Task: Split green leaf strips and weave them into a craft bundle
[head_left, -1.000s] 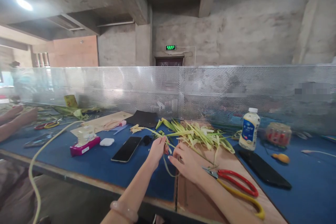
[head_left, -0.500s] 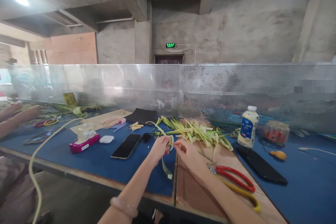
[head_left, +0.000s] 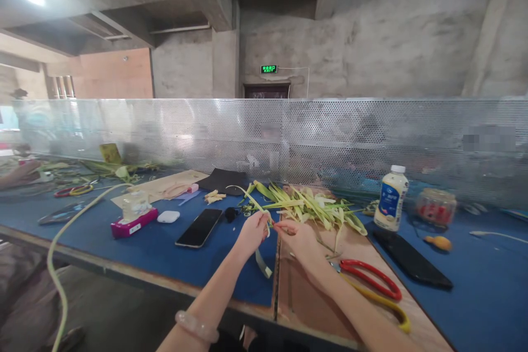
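My left hand [head_left: 252, 232] is closed on a pale green leaf strip [head_left: 246, 194]. One end of the strip curves up and away to the left, and another piece hangs below the hand, its pale tip over the blue table. Close beside it on the right, my right hand [head_left: 296, 234] pinches at the same leaf work, thumb and finger together near the left fingertips. How the strips are joined between the fingers is too small to make out. Just beyond both hands lies a heap of green and yellowish leaf strips [head_left: 313, 206] on a brown board [head_left: 303, 308].
Red-and-yellow-handled scissors [head_left: 371, 280] lie right of my forearm. Beyond them are a black phone-like slab [head_left: 412, 261], a bottle [head_left: 390, 198] and a jar [head_left: 435, 208]. Left are a phone [head_left: 198, 228], a white case [head_left: 168, 216] and a tissue pack [head_left: 135, 223]. A co-worker's hand [head_left: 25, 173] is far left.
The loop of strip between my hands has become smaller, and the upper strip end now arcs higher to the left. The co-worker's arms at far left have drawn back.
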Motion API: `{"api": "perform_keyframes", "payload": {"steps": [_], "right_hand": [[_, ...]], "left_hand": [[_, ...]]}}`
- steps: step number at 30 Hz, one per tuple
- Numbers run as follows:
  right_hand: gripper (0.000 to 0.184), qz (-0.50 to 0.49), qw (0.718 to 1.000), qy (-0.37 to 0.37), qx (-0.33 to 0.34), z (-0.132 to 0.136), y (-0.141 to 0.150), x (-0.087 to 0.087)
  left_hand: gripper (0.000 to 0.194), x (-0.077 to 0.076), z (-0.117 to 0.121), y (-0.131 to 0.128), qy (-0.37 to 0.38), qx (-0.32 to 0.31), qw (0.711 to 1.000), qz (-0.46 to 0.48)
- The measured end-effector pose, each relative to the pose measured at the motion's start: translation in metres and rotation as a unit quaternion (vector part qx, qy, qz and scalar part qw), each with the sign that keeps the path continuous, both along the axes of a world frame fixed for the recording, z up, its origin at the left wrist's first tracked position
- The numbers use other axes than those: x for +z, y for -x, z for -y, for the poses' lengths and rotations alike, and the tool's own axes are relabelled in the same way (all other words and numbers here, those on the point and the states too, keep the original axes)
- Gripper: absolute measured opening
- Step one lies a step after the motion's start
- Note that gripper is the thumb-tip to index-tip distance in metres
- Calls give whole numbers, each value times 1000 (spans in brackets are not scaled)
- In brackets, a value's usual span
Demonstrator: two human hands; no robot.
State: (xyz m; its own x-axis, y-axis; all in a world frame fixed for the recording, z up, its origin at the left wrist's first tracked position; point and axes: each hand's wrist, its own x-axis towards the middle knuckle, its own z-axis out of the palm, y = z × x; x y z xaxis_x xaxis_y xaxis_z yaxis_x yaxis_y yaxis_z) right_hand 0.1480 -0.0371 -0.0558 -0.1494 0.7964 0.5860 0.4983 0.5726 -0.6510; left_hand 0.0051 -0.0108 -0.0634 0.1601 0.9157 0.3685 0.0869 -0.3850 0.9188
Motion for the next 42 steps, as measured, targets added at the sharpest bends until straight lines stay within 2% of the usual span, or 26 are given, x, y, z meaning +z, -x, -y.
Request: {"api": "perform_keyframes", "payload": {"steps": [5,12,22,27,34,42], "right_hand": [[20,9,1000,7,-9,2,-2,3],[19,27,999,-3,25,0,1,-1],[19,58,998,-30,-10,5,2,2],[21,56,998,-35,-12,1,1,0],[20,31,999,-28,-10,1,0,0],[27,-60,998,21,-23,-1,-2,4]], "left_hand": [[36,-1,0,0,-17,8,1000,-6],[35,-4,-1,1,-36,17,999,-30],[31,2,6,3,-52,45,997,-44],[32,5,9,3,-47,21,998,-36],[30,8,12,1,-12,-44,999,-9],[26,12,15,3,28,-74,996,48]]}}
